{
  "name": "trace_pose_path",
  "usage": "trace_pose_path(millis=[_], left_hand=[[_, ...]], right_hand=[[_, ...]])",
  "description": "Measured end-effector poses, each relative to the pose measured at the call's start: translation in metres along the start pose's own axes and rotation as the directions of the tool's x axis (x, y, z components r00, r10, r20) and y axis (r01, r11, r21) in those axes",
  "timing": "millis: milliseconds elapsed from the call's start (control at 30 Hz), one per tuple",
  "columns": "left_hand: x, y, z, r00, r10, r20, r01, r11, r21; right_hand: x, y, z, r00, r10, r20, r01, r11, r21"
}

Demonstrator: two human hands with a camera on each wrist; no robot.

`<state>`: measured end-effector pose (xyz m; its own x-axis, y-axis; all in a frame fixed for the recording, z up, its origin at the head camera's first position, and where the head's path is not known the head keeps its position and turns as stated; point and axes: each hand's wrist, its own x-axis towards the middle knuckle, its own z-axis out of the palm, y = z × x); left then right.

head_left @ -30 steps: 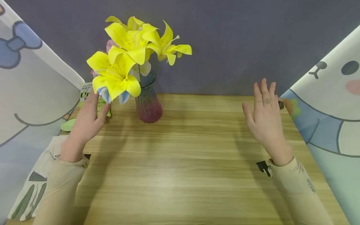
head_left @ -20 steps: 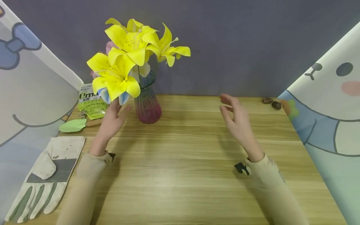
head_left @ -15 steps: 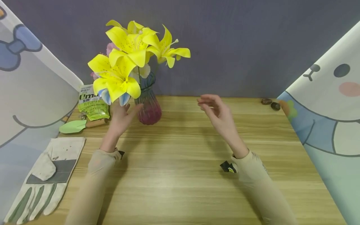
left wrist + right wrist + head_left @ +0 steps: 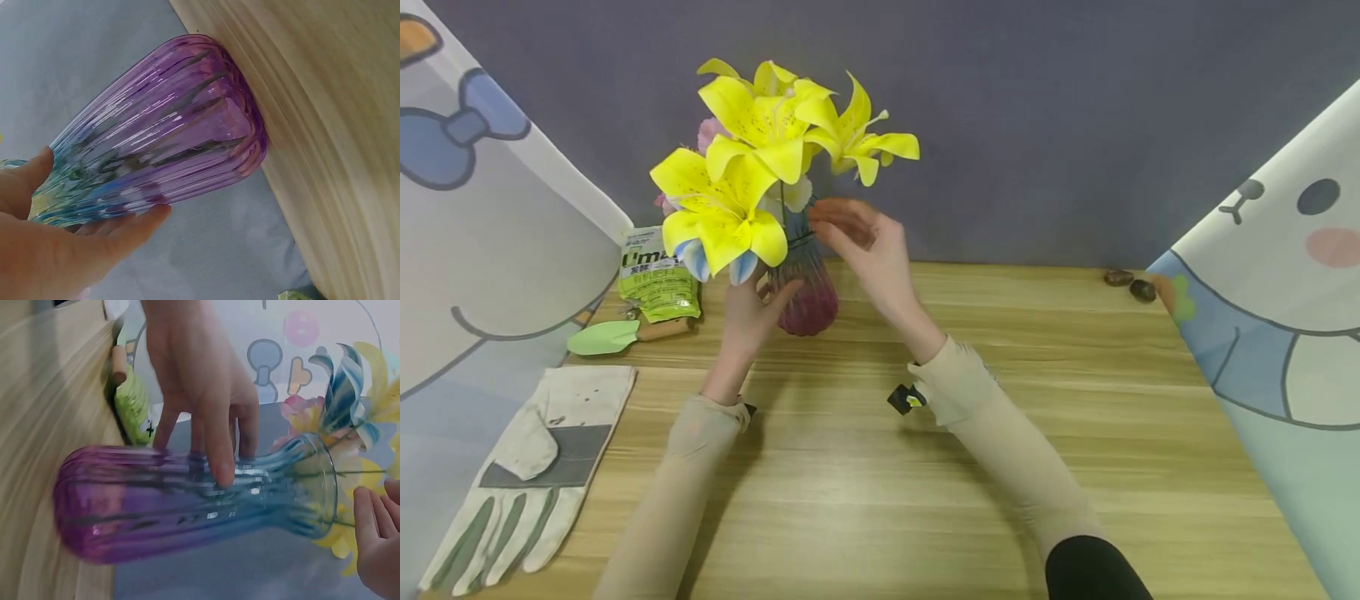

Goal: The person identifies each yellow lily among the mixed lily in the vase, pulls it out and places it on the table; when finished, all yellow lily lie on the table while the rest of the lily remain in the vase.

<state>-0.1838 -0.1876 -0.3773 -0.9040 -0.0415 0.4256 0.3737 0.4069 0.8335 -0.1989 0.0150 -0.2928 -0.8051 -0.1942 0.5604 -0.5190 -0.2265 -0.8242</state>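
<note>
Ribbed glass vase (image 4: 805, 279), purple base fading to blue neck, stands upright at the far left of the wooden table (image 4: 925, 467), long axis vertical, yellow lilies (image 4: 752, 158) fanning out above the rim.

Left hand (image 4: 752, 312) is on the vase's near-left side: fingers curled round the glass, thumb on one side, fingertips (image 4: 219, 469) pressed on the ribs near the neck.

Right hand (image 4: 861, 242) is at the neck from the right. Fingers loosely bent, just beside the rim and stems; wrist view shows a gap to the glass, no grip.

So the left hand is nearer, already in contact; the vase lies between the two palms.

Left of the vase: green packet (image 4: 655, 279), small green trowel (image 4: 613, 335), work glove (image 4: 535, 467) nearer. Two dark pebbles (image 4: 1131, 285) at far right.
</note>
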Motion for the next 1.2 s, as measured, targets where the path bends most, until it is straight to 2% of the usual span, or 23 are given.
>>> trace_pose_path(millis=[133,267,500,767,967,1100,1200], left_hand=[[0.001,-0.003,0.001,1.0,-0.008,0.017,0.008,1.0,0.018],[0.002,-0.004,0.003,1.0,0.012,0.021,-0.012,1.0,-0.001],[0.004,-0.005,0.005,0.998,0.057,0.026,-0.058,0.998,0.025],[0.003,-0.003,0.004,0.998,0.045,0.044,-0.047,0.998,0.042],[0.004,-0.002,0.004,0.999,0.004,0.045,-0.009,0.992,0.123],[0.004,-0.003,0.004,0.999,0.032,0.044,-0.038,0.989,0.144],[0.005,-0.004,0.004,0.997,0.054,0.047,-0.061,0.987,0.15]], right_hand=[[0.014,0.004,0.015,0.998,-0.038,-0.051,0.037,0.999,-0.013],[0.02,0.004,0.025,0.995,-0.033,-0.09,0.029,0.999,-0.045],[0.025,0.003,0.034,0.996,-0.027,-0.089,0.016,0.992,-0.128],[0.027,0.01,0.036,0.996,-0.063,-0.061,0.04,0.944,-0.329],[0.027,0.006,0.038,0.989,-0.125,-0.076,0.094,0.941,-0.327],[0.026,0.0,0.039,0.983,-0.162,-0.09,0.123,0.934,-0.336],[0.026,-0.005,0.041,0.979,-0.182,-0.097,0.145,0.942,-0.303]])
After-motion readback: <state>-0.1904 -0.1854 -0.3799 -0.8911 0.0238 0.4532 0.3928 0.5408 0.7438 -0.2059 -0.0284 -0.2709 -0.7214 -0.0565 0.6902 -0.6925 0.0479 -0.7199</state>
